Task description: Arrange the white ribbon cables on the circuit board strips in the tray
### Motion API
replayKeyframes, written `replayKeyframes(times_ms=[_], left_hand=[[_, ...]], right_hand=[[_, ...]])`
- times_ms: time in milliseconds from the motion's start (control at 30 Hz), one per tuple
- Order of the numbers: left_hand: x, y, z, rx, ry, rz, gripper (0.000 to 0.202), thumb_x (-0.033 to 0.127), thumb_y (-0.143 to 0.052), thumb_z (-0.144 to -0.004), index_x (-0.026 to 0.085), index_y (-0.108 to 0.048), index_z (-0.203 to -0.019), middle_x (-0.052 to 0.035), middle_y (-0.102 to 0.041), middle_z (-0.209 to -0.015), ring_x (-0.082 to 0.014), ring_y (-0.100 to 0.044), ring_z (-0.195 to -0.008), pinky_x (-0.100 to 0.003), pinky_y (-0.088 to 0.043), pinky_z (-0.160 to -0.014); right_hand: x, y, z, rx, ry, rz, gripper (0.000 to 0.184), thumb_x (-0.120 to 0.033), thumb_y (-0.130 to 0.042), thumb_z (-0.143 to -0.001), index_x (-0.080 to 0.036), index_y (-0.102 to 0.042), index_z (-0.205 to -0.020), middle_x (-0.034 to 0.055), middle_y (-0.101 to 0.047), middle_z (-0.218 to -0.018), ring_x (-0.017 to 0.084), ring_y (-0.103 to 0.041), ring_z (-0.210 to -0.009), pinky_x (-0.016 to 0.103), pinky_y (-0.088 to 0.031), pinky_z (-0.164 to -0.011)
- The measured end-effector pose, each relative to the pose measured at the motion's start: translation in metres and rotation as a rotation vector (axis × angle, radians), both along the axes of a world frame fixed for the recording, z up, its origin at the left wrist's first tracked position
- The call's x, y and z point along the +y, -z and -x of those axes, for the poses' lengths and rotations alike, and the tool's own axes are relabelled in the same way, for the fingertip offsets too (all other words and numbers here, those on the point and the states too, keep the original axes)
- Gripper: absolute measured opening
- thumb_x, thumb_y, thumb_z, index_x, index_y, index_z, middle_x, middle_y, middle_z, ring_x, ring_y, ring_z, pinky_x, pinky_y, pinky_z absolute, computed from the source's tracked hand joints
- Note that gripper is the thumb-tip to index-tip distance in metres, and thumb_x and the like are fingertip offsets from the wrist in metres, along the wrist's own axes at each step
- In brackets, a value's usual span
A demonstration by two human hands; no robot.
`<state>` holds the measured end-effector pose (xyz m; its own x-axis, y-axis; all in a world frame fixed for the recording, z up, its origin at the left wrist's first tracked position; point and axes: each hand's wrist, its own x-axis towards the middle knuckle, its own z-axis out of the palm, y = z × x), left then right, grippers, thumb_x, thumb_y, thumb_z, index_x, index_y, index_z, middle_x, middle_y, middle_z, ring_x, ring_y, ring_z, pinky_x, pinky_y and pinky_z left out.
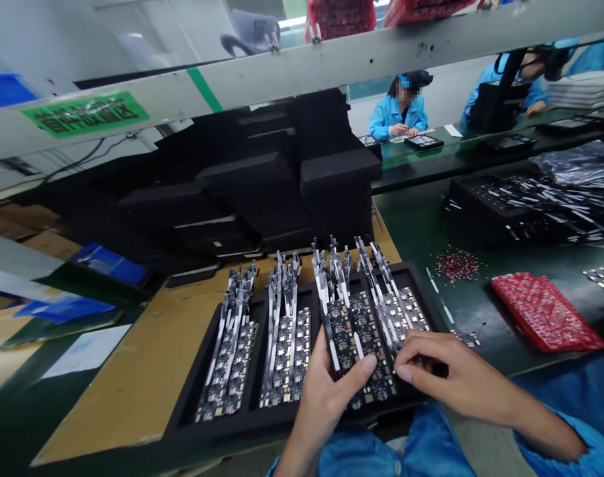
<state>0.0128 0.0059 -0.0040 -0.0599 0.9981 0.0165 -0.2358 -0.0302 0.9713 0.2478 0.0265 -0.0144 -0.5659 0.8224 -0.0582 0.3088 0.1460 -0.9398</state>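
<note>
A black foam tray [190, 397] lies on a brown cardboard sheet [143, 358] on the green surface [431, 225]. 4 rows of small circuit boards with pale flex strips are laid in its slots. Both hands are placed at the near end of the tray, over the 2 rows on the right.

The left hand [324, 394] is set on the third row of boards [352, 331]. Its thumb [364, 366] is pressed across the top, and its grip appears to be closed on the near end of that row, though the fingers beneath are hidden. The right hand [448, 374] is curled just beside it, with the fingertips [405, 372] turned down onto the fourth row of boards [406, 311]. Whether anything is pinched in the right grip cannot be told. The thumb and those fingertips are close together but not touching.

The 2 rows on the left [259, 351] are left untouched. To the right of the tray a red panel [545, 311] is laid flat, and a heap of small red parts [455, 264] is seen behind it. Black foam blocks [282, 179] are stacked behind the tray. A person in blue [400, 112] is seated at a far surface.
</note>
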Motion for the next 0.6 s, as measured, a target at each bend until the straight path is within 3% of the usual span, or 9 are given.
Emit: replayKeyframes(times_ms=[300, 600], left_hand=[[-0.001, 0.0, 0.0027, 0.04, 0.029, 0.013, 0.078, 0.016, -0.083, -0.071, 0.023, -0.042, -0.137, -0.0173, -0.068, -0.112, -0.045, -0.067, -0.095, -0.05, -0.056, -0.079], [-0.0012, -0.0012, 0.0007, 0.037, 0.029, -0.002, 0.072, 0.012, -0.082, -0.072, 0.027, -0.047, -0.133, -0.0134, -0.069, -0.111, -0.0427, -0.069, -0.093, -0.047, -0.056, -0.079]], right_hand=[[-0.0048, -0.0063, 0.0025, -0.039, -0.057, -0.021, 0.022, -0.044, -0.07, -0.111, -0.029, -0.08, -0.097, 0.0006, -0.073, -0.093, 0.019, -0.068, -0.081, 0.029, -0.049, -0.071], [-0.0007, -0.0039, 0.0033, -0.048, -0.076, 0.019, 0.021, -0.042, -0.072, -0.109, -0.028, -0.083, -0.097, 0.0011, -0.074, -0.093, 0.018, -0.067, -0.077, 0.028, -0.049, -0.069]])
